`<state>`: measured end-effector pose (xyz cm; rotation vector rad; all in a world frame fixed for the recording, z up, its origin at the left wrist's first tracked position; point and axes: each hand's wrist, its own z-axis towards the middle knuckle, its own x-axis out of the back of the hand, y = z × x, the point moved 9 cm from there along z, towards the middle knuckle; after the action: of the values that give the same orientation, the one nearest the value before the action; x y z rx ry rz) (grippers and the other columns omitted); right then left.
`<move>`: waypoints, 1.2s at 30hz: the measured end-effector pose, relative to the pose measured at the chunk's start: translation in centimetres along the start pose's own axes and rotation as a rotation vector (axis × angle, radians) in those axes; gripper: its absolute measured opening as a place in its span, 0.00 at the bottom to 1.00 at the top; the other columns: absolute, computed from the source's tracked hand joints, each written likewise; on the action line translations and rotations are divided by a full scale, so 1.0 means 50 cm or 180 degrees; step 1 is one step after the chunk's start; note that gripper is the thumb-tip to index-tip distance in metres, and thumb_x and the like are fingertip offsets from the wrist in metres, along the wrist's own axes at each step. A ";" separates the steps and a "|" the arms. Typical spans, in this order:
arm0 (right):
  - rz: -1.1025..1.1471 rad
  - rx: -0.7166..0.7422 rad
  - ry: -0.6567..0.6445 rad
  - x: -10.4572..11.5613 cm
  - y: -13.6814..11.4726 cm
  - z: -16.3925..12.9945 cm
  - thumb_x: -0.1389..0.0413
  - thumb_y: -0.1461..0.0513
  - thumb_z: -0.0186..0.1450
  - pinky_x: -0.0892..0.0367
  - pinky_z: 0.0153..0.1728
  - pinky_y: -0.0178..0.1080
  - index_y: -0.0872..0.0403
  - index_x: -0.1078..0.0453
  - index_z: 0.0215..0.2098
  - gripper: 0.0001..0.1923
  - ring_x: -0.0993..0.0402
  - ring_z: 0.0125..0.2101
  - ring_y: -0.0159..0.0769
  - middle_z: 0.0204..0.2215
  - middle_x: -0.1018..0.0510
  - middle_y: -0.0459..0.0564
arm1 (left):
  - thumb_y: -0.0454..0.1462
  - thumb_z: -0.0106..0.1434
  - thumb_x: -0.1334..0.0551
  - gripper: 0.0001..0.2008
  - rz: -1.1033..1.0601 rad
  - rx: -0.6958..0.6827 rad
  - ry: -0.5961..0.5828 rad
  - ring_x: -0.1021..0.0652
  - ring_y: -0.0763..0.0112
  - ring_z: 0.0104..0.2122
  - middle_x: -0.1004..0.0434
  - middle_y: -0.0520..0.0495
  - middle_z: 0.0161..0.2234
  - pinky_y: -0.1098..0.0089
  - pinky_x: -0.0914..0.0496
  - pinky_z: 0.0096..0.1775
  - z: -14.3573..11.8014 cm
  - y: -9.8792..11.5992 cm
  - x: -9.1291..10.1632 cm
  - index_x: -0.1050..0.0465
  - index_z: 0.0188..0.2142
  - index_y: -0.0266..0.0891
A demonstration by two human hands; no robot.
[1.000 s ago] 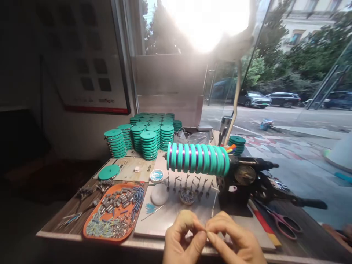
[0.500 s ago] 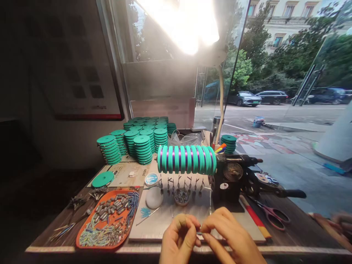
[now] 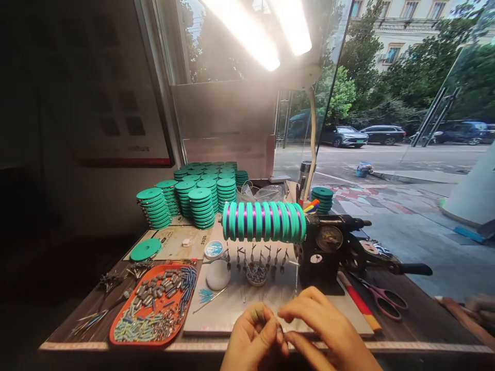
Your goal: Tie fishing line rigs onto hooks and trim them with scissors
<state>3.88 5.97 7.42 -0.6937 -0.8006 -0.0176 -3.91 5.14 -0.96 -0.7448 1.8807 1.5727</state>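
Note:
My left hand [image 3: 253,335] is low in the middle, with thumb and fingers pinched together. A tiny piece shows at its fingertips, too small to name. Close against it is my right hand [image 3: 323,330], its index finger and thumb apart with a gap between them; nothing plain shows in that gap. Beyond the hands, a row of green foam spools [image 3: 265,221] wound with purple line sits on the shaft of a black hand-cranked winder [image 3: 323,252]. Below the spools several small swivels with metal clips hang in a row, above a small bowl of metal beads [image 3: 256,274].
To the left lies an orange tray [image 3: 116,332] of weights, tubes and small metal parts. Stacks of green spools [image 3: 201,206] stand behind. A white round lid [image 3: 217,274] and a dish of blue bits [image 3: 214,249] lie on the board. Scissors [image 3: 386,301] rest at right.
My right index finger and thumb have spread apart. The small bluish piece seen between both hands is now mostly hidden at my left fingertips. The view has shifted slightly.

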 end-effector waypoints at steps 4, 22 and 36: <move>-0.0007 -0.0002 -0.0082 0.003 -0.004 0.004 0.50 0.70 0.60 0.36 0.31 0.32 0.53 0.36 0.35 0.07 0.33 0.32 0.33 0.29 0.27 0.47 | 0.39 0.45 0.29 0.13 -0.0136 -0.0018 -0.0060 0.29 0.80 0.17 0.28 0.53 0.16 0.80 0.39 0.24 -0.001 -0.004 -0.004 0.32 0.22 0.35; 0.0242 0.0003 -0.0379 -0.003 -0.011 0.019 0.50 0.69 0.61 0.40 0.30 0.35 0.54 0.36 0.27 0.06 0.36 0.30 0.34 0.25 0.28 0.47 | 0.39 0.42 0.27 0.25 0.0380 -0.0084 0.0130 0.26 0.78 0.18 0.28 0.56 0.17 0.78 0.37 0.25 -0.007 0.006 0.005 0.35 0.38 0.40; -0.0228 0.0270 -0.0534 -0.012 -0.018 0.016 0.54 0.69 0.63 0.41 0.30 0.36 0.54 0.39 0.28 0.07 0.38 0.30 0.34 0.27 0.29 0.49 | 0.52 0.48 0.36 0.21 0.1952 -0.0082 -0.0461 0.37 0.77 0.21 0.39 0.54 0.19 0.75 0.42 0.25 -0.005 0.041 -0.025 0.35 0.19 0.36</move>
<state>2.69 5.56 7.93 -0.5912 -0.9817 0.0097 -4.56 5.30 1.35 -0.0419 2.0937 1.9468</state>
